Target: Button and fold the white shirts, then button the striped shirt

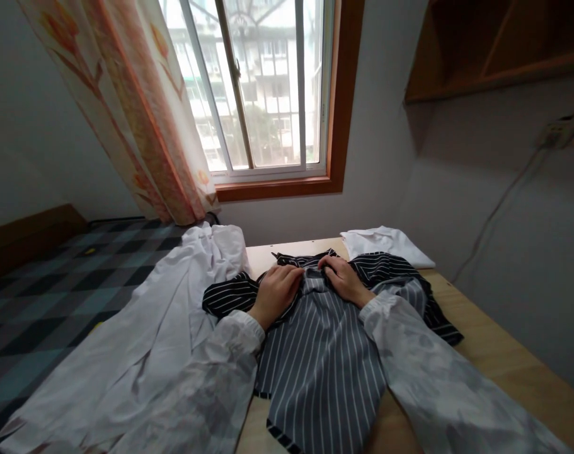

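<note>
A dark shirt with white stripes [324, 359] lies spread on the wooden table, its greyer side facing up along the body and its sleeves out to both sides. At the left of its collar, my left hand [278, 291] has its fingers closed on the cloth. Across from it, my right hand [346, 277] pinches the collar's other side. The hands are a short way apart, with the collar band showing between them. Both fingertips are partly hidden in the fabric.
White garments [173, 302] lie in a loose heap at the left, between the table [494, 340] and a checked bed [45, 302]. A folded white garment [385, 246] rests at the table's back right. Behind are a window [268, 94] and a curtain [126, 107]; a cable [497, 208] hangs at right.
</note>
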Motion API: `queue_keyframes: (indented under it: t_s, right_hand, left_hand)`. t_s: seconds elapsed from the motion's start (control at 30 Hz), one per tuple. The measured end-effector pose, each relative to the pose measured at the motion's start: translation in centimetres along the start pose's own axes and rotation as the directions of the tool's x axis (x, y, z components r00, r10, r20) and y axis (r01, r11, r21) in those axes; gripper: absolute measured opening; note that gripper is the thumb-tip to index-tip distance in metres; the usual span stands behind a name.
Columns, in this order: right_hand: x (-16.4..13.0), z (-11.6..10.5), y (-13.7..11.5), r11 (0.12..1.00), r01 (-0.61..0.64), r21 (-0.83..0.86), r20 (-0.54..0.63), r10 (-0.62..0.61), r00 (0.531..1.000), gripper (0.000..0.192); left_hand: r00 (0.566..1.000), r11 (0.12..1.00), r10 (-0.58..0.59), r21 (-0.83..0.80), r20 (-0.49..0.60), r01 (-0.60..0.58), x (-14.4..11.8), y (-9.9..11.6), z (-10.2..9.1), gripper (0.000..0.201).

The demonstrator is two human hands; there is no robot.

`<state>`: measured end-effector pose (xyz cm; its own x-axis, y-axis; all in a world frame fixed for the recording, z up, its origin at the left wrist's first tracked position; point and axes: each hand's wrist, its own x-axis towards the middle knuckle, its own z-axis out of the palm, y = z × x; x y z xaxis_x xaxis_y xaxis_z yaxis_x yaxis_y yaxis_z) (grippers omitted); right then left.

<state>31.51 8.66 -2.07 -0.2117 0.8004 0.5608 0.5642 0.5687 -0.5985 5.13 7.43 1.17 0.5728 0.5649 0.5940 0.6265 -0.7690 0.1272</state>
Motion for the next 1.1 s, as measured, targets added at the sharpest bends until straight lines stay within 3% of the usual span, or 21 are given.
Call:
queue_keyframes:
  t_s: [0.07,0.17,0.27,0.4,0.47,0.53,0.57,0.63,0.7,0.77,0.83,0.93,1.1]
  right_hand:
    - [0.0,-0.1,-0.7,0.997,0.014,0.079,0.022,-0.016,1.000,0.034]
    - [0.2,0.4,-1.6,0.971,-0.079,0.226,0.085,0.061,0.994,0.050]
    - [0.5,1.3,-2.2,0.930,-0.187,0.317,0.137,0.150,0.979,0.046]
    - [0.5,1.9,-2.0,0.915,-0.181,0.360,0.119,0.148,0.982,0.034]
    - [0.4,1.9,-1.8,0.915,-0.163,0.369,0.076,0.145,0.987,0.032]
    - [0.3,1.8,-1.7,0.916,-0.156,0.370,0.048,0.149,0.988,0.033]
    - [0.3,1.8,-1.7,0.917,-0.154,0.368,0.048,0.147,0.988,0.034]
    - [0.1,1.8,-1.8,0.920,-0.148,0.364,0.073,0.131,0.989,0.035]
    - [-0.1,1.9,-1.8,0.922,-0.139,0.360,0.110,0.106,0.988,0.035]
    - [-0.3,2.0,-1.9,0.924,-0.139,0.356,0.149,0.091,0.985,0.035]
    - [-0.4,2.1,-1.9,0.923,-0.149,0.354,0.174,0.092,0.980,0.034]
    - [-0.5,1.8,-2.1,0.921,-0.166,0.353,0.194,0.101,0.976,0.032]
    - [-0.3,0.9,-2.3,0.915,-0.149,0.374,0.252,0.054,0.966,0.021]
  left_hand:
    - [0.994,0.995,0.092,-0.032,0.059,-0.091,0.1,0.4,0.2,0.028]
    - [0.975,0.980,0.196,-0.054,0.110,-0.191,0.3,0.7,0.4,0.027]
    - [0.945,0.957,0.287,-0.079,0.156,-0.278,0.5,0.8,0.4,0.027]
    - [0.936,0.945,0.319,-0.127,0.151,-0.302,0.3,1.1,0.4,0.018]
    - [0.968,0.960,0.224,-0.195,0.110,-0.200,0.0,1.2,0.5,0.011]
    - [0.999,0.954,-0.002,-0.301,0.036,0.013,-0.1,0.9,0.8,0.019]
    - [0.989,0.922,-0.148,-0.362,0.000,0.138,0.0,0.6,1.0,0.025]
    - [0.907,0.805,-0.421,-0.472,-0.025,0.361,0.3,-0.4,1.4,0.038]
    - [0.815,0.679,-0.578,-0.529,0.042,0.509,0.8,-1.7,1.8,0.050]
    - [0.791,0.614,-0.590,-0.545,0.163,0.570,1.1,-2.7,2.1,0.055]
    - [0.821,0.627,-0.518,-0.545,0.240,0.556,1.1,-3.3,2.3,0.052]
    - [0.877,0.716,-0.434,-0.511,0.206,0.475,0.7,-3.3,2.5,0.034]
    - [0.908,0.832,-0.404,-0.368,0.114,0.416,0.3,-2.8,2.6,0.016]
